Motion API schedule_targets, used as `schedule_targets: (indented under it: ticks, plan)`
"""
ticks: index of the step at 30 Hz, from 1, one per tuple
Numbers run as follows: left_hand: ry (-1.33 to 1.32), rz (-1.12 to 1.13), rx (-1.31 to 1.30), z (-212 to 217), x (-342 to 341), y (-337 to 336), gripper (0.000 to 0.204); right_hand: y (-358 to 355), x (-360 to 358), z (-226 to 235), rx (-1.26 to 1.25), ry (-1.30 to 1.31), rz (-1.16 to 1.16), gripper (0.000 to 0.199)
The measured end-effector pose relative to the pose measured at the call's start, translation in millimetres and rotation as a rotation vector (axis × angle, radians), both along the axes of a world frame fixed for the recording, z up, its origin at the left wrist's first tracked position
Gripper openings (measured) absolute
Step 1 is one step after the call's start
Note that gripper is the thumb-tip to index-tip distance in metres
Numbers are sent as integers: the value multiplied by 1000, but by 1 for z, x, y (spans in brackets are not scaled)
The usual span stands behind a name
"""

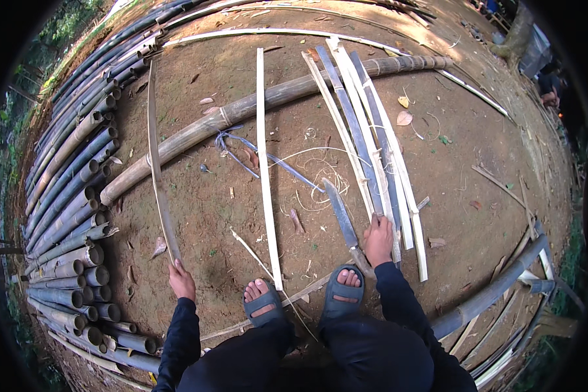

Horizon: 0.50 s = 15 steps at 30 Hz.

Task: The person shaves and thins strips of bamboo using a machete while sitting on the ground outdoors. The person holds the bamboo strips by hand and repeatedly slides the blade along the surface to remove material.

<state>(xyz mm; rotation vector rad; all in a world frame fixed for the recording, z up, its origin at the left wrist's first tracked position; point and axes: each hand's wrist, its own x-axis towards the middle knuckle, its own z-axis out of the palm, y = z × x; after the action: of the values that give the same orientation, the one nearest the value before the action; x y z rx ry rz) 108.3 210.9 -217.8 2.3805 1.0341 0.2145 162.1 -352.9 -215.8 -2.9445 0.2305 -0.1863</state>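
Left hand (181, 282) grips one bamboo strip (157, 163); right hand (378, 239) closes on one of five slats (366, 140); one knife (342, 215) nearby.

No package, label, sign or screen shows anywhere on the bare earth ground (477, 163) among the bamboo. At the ground's far right corner, beside a tree trunk, stands a grey boxy thing (537, 51); it may be a bin or a container, but the fisheye rim bends and shades it too much to tell, and no markings can be made out on it.
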Motion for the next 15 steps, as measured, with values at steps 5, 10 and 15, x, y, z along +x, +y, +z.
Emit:
schedule_targets:
  ticks: [5,10,15]
  plan:
    - [-31,130,-194,-35,-40,15,44,-16,6,-5,368,-102,-193,30]
    - [-82,262,-635,-19,-31,18,40,-18,15,7,515,-139,-309,24]
    - [-1,173,-129,-54,-57,80,47,29,40,52,738,-72,-336,34]
